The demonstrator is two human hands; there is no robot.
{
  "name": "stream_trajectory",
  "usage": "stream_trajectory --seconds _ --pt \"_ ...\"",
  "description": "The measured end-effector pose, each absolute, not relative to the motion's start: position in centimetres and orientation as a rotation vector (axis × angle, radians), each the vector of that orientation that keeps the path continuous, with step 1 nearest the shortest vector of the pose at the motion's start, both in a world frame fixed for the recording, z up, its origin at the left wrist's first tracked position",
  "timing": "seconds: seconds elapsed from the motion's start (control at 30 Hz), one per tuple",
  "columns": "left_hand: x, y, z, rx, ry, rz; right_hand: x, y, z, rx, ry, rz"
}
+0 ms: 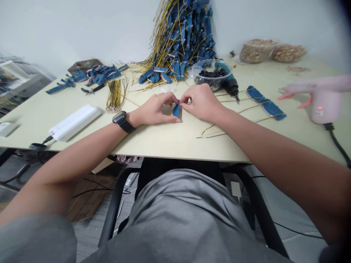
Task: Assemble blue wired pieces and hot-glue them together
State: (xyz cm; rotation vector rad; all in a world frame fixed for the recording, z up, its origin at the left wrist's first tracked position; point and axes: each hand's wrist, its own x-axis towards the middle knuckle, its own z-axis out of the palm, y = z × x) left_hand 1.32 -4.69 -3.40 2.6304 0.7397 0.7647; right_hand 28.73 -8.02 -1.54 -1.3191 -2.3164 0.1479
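Note:
My left hand, with a black watch on the wrist, holds a small blue curved piece between thumb and fingers, just above the table. At its upper edge my right hand is closed in a pinch. What sits between those fingertips is too small to make out. A thin dark wire runs out to the left of my left hand. Beyond my right forearm lie joined blue pieces with yellow and black wires. A bundle of yellow-black wires rests left of my left hand.
A large heap of wired blue pieces leans against the wall. Before it stand a clear tub of black parts and a power driver. A pink glue gun is right; pliers and a white power strip are left.

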Motion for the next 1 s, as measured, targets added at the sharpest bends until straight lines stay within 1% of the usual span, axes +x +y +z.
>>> stream_trajectory --seconds 0.37,0.77,1.0 --pt "1.2 -4.1 -3.6 2.682 0.736 0.778 28.4 -7.8 -1.8 -1.286 -2.386 0.032" --pt "1.2 -3.3 -3.9 2.661 0.733 0.807 28.4 -7.7 -1.5 -1.291 -2.362 0.098" --pt "1.3 -3.1 -3.8 2.691 0.743 0.766 28.3 -7.7 -1.5 -1.307 -2.354 0.115"
